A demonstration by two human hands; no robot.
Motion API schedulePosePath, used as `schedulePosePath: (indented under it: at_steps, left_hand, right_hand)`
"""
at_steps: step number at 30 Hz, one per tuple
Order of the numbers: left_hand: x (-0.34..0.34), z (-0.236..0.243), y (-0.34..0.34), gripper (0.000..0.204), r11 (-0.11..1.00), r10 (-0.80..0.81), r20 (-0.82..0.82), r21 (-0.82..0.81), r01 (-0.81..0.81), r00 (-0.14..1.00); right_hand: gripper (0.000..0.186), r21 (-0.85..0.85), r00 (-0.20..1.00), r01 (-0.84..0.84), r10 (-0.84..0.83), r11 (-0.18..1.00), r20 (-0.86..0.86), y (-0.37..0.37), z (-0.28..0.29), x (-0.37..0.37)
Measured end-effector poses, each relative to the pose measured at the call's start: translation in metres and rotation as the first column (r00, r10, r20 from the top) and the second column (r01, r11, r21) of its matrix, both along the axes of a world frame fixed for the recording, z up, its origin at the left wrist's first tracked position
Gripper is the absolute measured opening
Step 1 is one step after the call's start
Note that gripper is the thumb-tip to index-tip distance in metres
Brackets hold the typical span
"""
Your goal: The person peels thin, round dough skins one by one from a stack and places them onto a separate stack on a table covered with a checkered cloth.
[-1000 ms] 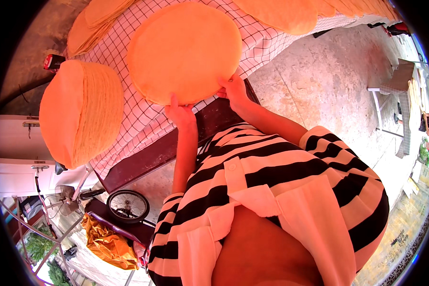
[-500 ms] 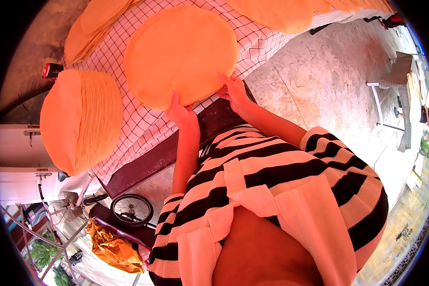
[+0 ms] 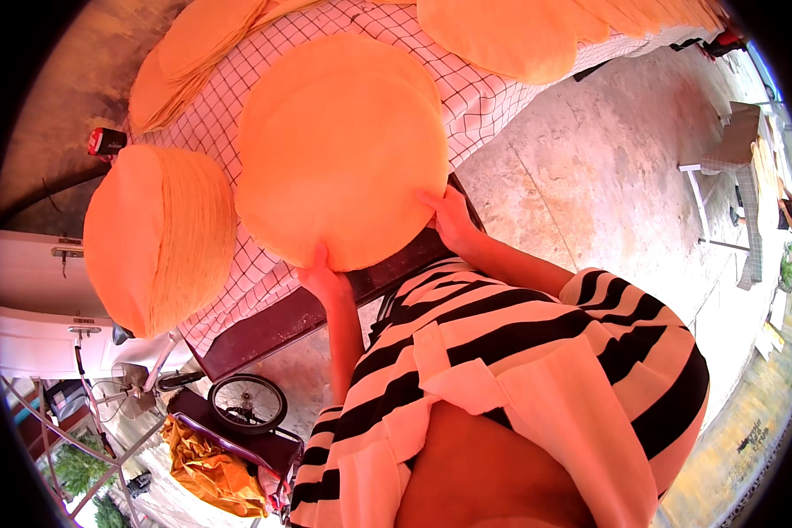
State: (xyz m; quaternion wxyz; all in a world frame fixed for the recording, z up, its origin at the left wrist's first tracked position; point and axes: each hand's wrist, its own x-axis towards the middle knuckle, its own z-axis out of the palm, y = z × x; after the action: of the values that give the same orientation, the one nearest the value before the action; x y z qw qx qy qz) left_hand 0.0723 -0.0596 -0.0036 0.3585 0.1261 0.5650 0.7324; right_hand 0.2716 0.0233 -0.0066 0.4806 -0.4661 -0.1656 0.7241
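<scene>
A thin, round, orange-yellow sheet [image 3: 343,167] lies over other round sheets [image 3: 396,57], whose edges show past its far side. My left hand [image 3: 326,277] pinches the near edge, thumb on top and fingers beneath. At the right edge my right hand [image 3: 451,217] grips the same sheet, its thumb also on top. The near part of this sheet reaches past the checked cloth [image 3: 277,286] and over the dark red table edge [image 3: 264,330]. Left of it stands a tall stack of similar sheets [image 3: 163,238], its layers fanned along the side.
More sheet piles lie at the far left [image 3: 189,70] and far right [image 3: 502,35] of the table. A small red and black object [image 3: 106,141] sits beyond the tall stack. Below left are a wheel [image 3: 248,403], a fan [image 3: 135,387] and a crumpled golden bag [image 3: 211,466].
Both hands have drawn the top sheet toward my body, uncovering the far edges of the sheets beneath. The whole view has also shifted slightly.
</scene>
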Motion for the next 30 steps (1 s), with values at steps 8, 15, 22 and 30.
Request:
schedulePosePath:
  at_steps: [8, 15, 22, 30]
  left_hand:
    - [-0.024, -0.014, 0.019, 0.043, 0.994, 0.006, 0.317, -0.108, 0.03, 0.948]
    - [-0.037, -0.029, 0.028, 0.04, 0.985, 0.047, 0.105, -0.173, -0.029, 0.993]
    - [-0.045, 0.006, 0.025, 0.04, 0.999, -0.021, 0.438, -0.016, 0.031, 0.899]
    - [-0.033, 0.073, 0.047, 0.037, 0.968, -0.175, -0.224, 0.139, 0.209, 0.959]
  right_hand:
    - [0.037, 0.18, 0.932, 0.012, -0.076, 0.984, 0.354, 0.068, -0.011, -0.003]
    - [0.035, 0.174, 0.918, 0.005, -0.074, 0.985, 0.389, 0.059, -0.025, -0.009]
    - [0.036, 0.177, 0.926, -0.185, 0.11, 0.967, 0.362, 0.1, -0.011, 0.011]
    - [0.032, 0.456, 0.905, -0.392, 0.247, 0.799, 0.345, 0.135, 0.081, 0.023]
